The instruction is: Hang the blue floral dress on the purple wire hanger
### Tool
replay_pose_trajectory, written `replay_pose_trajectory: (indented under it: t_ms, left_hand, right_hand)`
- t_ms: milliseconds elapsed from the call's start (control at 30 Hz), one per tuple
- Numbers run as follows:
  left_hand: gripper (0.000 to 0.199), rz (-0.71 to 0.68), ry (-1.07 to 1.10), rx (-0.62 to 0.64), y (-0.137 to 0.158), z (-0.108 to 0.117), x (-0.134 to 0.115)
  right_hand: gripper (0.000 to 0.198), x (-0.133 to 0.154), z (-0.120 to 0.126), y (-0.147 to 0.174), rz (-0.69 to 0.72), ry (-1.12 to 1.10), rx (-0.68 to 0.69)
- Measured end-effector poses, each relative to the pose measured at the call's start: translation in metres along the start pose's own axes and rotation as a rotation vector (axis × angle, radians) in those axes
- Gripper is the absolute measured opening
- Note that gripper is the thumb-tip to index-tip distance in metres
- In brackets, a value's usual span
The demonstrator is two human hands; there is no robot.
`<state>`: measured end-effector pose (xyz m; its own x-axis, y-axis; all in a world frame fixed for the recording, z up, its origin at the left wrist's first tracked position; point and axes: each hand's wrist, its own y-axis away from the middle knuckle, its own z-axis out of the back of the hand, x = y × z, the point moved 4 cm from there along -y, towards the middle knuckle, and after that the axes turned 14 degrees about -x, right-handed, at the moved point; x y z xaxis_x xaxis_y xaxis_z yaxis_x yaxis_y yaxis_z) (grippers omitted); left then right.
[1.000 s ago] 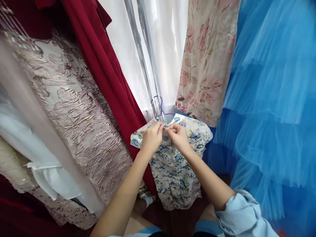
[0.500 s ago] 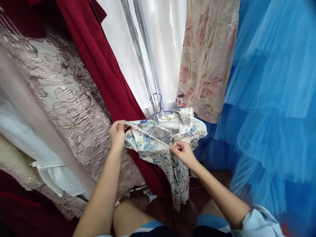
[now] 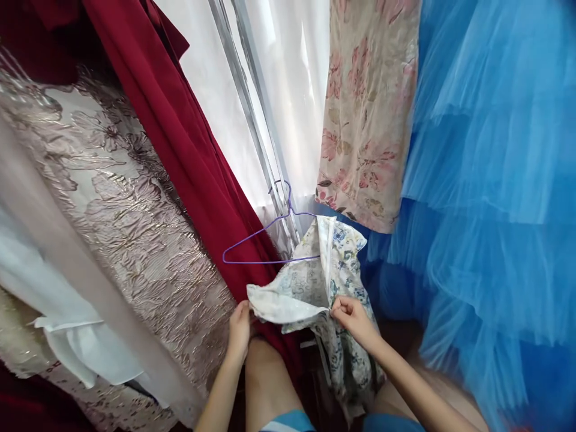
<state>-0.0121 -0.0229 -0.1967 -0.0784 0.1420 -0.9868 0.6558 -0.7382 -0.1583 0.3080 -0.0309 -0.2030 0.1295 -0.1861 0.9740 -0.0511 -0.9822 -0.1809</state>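
A white dress with blue and yellow flowers (image 3: 348, 258) hangs by one shoulder from a thin purple hanger (image 3: 252, 262). The hanger's left arm is bare, and its hook is at a grey metal pole. My left hand (image 3: 240, 327) pinches the free edge of the dress, out to the left below the hanger. My right hand (image 3: 353, 318) is closed on the edge of the dress at the lower end of its opening. Between my hands the white inner side of the cloth shows. The lower dress hangs in folds over my legs.
Grey metal poles (image 3: 254, 108) stand before a white curtain (image 3: 297, 54). On the left hang a dark red garment (image 3: 180, 150) and a pink embossed one (image 3: 130, 204). A pink-flowered cloth (image 3: 364, 132) and blue tulle ruffles (image 3: 486, 180) hang on the right.
The dress's left shoulder has come off the hanger, baring its left arm. Both hands have moved down with the cloth, the left one also to the right.
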Motion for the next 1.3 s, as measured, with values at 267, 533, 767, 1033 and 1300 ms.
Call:
replay_pose_trajectory:
  t_ms: [267,533,767,1033,1300]
  left_hand:
    - [0.046,-0.119,0.034,0.196,0.069,-0.040,-0.032]
    - [0.032,-0.376,0.040,0.488,0.129,-0.108,-0.123]
    - [0.040,-0.541,-0.170,0.693,0.142,-0.128,-0.090]
    - [0.061,-0.614,-0.237,0.877,0.144,-0.131,-0.071]
    - [0.024,-0.698,-0.322,0.955,0.135,-0.149,-0.039]
  right_hand:
    - [0.016,-0.008,0.017,-0.002,0.095,0.196,-0.204]
    - [0.078,0.076,-0.024,0.034,0.254,-0.046,0.179]
    - [0.039,0.043,0.002,0.027,-0.344,-0.313,0.206]
    - [0.023,0.074,0.018,0.036,-0.207,0.019,0.320]
    - [0.033,0.085,0.028,0.040,-0.203,0.275,0.357]
